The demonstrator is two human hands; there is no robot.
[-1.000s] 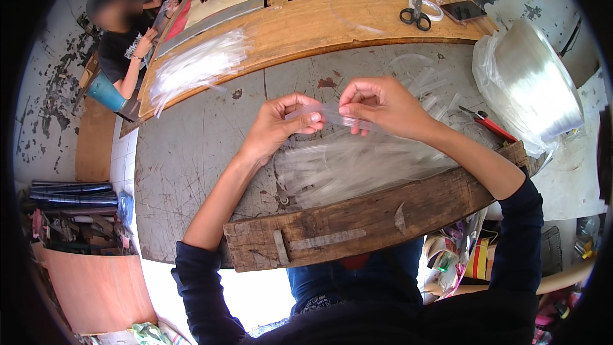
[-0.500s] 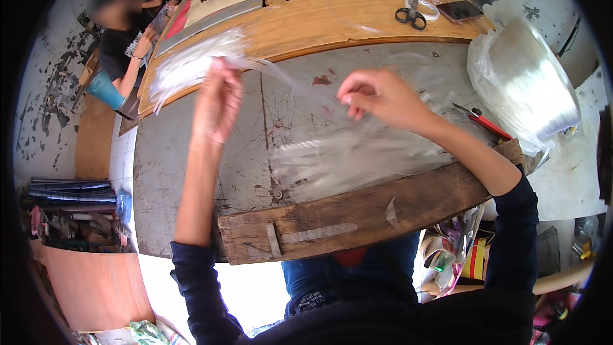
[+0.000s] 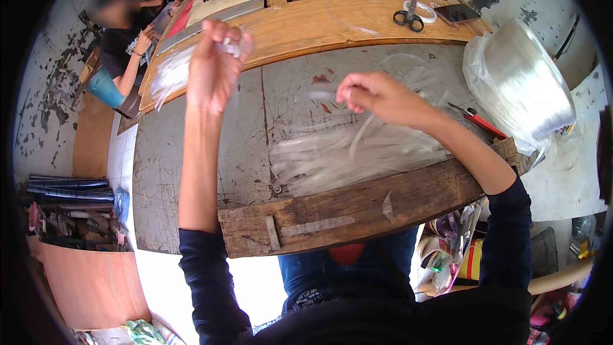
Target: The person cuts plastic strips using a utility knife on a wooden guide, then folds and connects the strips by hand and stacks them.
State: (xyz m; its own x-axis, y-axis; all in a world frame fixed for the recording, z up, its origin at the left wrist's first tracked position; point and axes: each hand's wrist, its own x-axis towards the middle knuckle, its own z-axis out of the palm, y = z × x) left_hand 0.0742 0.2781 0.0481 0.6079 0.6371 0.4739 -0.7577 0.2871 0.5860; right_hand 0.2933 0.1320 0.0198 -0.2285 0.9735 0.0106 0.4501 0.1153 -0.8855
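My left hand [image 3: 217, 67] is raised near the far left of the grey worktop, fingers curled around a shiny bit of clear plastic strip [image 3: 228, 46]; motion blurs it. Just behind that hand lies a bundle of clear strips [image 3: 171, 76]. Over the middle of the worktop, my right hand [image 3: 377, 99] pinches the end of another clear strip [image 3: 313, 96], whose blurred length points left. Below the right hand, a loose pile of clear strips [image 3: 357, 160] is spread beside the wooden plank, with one strip curling upward.
A dark wooden plank [image 3: 319, 220] lies along the near edge. A large roll of clear plastic [image 3: 530, 83] stands at right, beside a red-handled cutter [image 3: 482, 121]. Scissors [image 3: 408, 18], a tape roll [image 3: 421, 11] and a phone [image 3: 457, 14] lie on the far board. Another person [image 3: 118, 38] sits far left.
My left hand has risen and moved farther away. The strip that stretched between both hands no longer spans them. My right hand has stayed nearly in place.
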